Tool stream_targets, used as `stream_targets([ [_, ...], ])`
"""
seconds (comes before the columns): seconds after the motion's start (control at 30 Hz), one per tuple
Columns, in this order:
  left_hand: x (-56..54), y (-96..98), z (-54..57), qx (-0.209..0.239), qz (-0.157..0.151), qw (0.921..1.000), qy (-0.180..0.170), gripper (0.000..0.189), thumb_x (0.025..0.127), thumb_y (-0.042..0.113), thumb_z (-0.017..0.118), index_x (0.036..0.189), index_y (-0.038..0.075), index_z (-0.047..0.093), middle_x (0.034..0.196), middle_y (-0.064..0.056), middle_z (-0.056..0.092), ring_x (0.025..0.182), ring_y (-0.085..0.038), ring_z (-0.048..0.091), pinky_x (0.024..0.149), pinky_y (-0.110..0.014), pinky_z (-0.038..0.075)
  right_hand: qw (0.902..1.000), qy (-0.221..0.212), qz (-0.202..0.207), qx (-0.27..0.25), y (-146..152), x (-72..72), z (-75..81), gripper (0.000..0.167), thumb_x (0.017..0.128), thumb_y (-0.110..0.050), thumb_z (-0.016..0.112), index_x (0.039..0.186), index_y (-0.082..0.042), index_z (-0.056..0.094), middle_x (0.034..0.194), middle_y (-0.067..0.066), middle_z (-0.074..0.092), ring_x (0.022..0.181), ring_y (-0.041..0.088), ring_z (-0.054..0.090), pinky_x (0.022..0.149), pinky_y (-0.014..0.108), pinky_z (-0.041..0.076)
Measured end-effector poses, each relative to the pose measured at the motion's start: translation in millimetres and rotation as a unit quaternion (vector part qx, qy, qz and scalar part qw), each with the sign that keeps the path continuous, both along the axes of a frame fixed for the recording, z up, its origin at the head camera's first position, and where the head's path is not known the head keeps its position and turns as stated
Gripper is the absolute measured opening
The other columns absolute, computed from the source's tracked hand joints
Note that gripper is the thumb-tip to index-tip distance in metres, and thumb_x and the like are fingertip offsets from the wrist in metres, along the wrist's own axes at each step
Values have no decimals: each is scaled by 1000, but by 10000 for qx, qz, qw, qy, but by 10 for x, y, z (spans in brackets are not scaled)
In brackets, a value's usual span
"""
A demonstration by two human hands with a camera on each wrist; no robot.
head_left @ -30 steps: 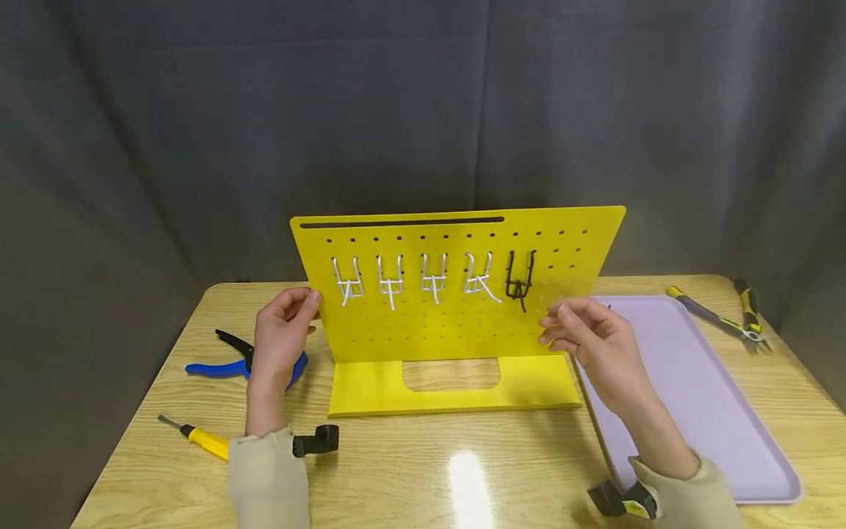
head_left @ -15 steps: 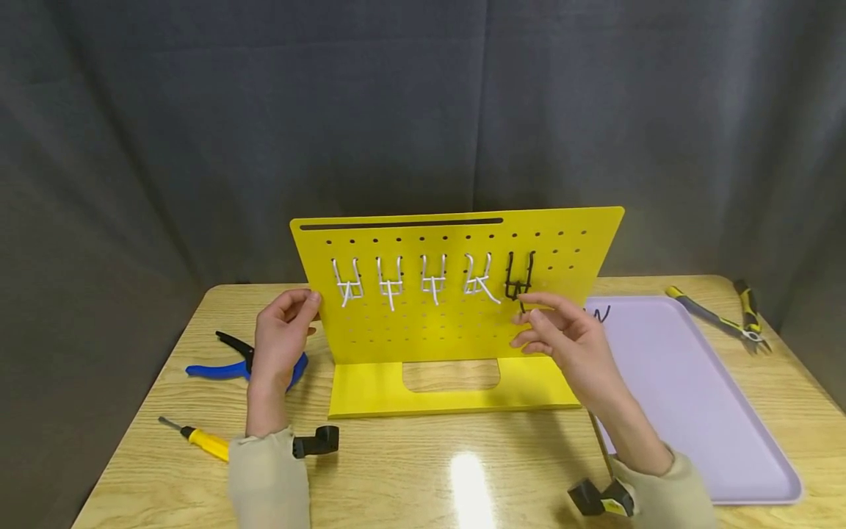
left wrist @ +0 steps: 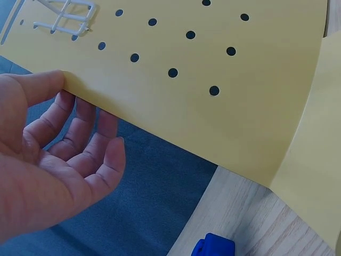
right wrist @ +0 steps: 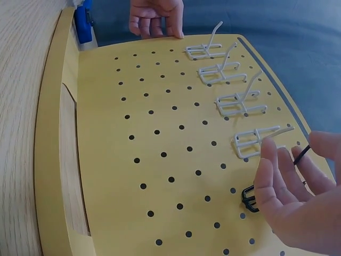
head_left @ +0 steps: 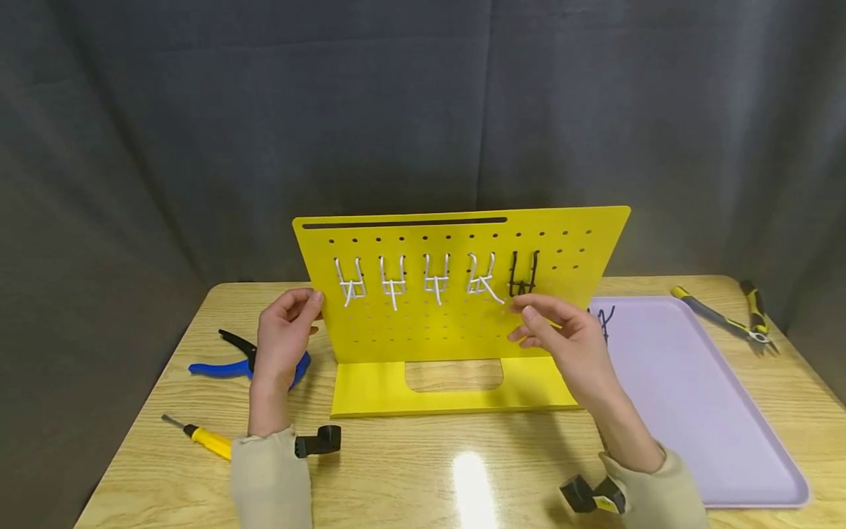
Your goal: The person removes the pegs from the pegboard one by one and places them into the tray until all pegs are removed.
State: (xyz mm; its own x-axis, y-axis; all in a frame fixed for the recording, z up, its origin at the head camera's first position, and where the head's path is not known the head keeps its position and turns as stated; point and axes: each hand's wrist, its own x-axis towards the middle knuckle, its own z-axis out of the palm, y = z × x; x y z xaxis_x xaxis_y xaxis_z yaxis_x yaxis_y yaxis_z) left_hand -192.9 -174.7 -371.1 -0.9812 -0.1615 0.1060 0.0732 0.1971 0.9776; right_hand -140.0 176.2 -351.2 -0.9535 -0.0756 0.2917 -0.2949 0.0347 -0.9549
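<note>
A yellow pegboard [head_left: 423,330] stands on the table on its folded base. My left hand [head_left: 284,332] grips its left edge, thumb in front and fingers behind, as the left wrist view shows. Several white pegboard hooks [head_left: 436,284] hang in a row, one with its prong slanting right. A black pegboard hook [head_left: 523,285] hangs at the row's right end. My right hand [head_left: 570,345] is at this hook; in the right wrist view its prong [right wrist: 302,154] runs between thumb and fingers, which pinch it. Part of the black hook is hidden behind the hand.
A lilac tray [head_left: 700,426] lies at the right, with black wire hooks [head_left: 603,322] near its far left corner. Two pairs of pliers [head_left: 717,317] lie beyond it. Blue-handled pliers [head_left: 218,369] and a yellow screwdriver [head_left: 210,442] lie at the left.
My right hand has moved left from beside the board's right part to the black hook and taken its prong. More of the black wire on the tray shows. The left hand keeps its grip.
</note>
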Motion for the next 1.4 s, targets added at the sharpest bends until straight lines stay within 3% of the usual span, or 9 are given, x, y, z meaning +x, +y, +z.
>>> stream_targets([
  [0.5, 0, 21, 7, -2, 53, 9999, -109, 34, 98, 29, 56, 116, 0, 61, 96, -1, 62, 99, -29, 57, 78, -31, 46, 9996, 1, 140, -254, 62, -6, 15, 22, 97, -10, 56, 113, 4, 64, 110, 9, 67, 78, 18, 68, 72, 28, 54],
  [0.73, -7, 4, 12, -26, 30, 10000, -4, 34, 98, 29, 56, 115, 0, 61, 93, 4, 61, 89, -14, 58, 80, -36, 46, 9966, -5, 430, -696, 98, 3, 53, 19, 98, -7, 54, 111, 1, 66, 106, 6, 68, 80, 19, 68, 75, 28, 54],
  [1.0, -13, -4, -2, -11, 44, 10000, -53, 35, 98, 30, 56, 115, 0, 60, 96, 1, 62, 101, -32, 57, 80, -34, 46, 9918, 330, 647, -1054, 193, 20, 74, 20, 98, 2, 50, 109, 4, 66, 105, 11, 68, 76, 21, 68, 75, 30, 55],
  [1.2, -17, -3, -6, -13, 59, 10000, -68, 35, 98, 29, 56, 116, -1, 60, 98, -2, 62, 101, -33, 56, 79, -33, 46, 9890, 596, 651, -1188, 293, 41, 115, 21, 97, 6, 47, 110, 9, 64, 104, 15, 68, 75, 22, 68, 74, 30, 55],
  [1.4, -18, 7, -2, -40, 78, 9999, -96, 36, 98, 30, 56, 117, 0, 61, 102, -8, 62, 101, -32, 57, 79, -32, 46, 9916, 503, 433, -1110, 412, 77, 137, 22, 98, 5, 48, 111, 8, 64, 105, 13, 68, 76, 20, 68, 72, 27, 54],
])
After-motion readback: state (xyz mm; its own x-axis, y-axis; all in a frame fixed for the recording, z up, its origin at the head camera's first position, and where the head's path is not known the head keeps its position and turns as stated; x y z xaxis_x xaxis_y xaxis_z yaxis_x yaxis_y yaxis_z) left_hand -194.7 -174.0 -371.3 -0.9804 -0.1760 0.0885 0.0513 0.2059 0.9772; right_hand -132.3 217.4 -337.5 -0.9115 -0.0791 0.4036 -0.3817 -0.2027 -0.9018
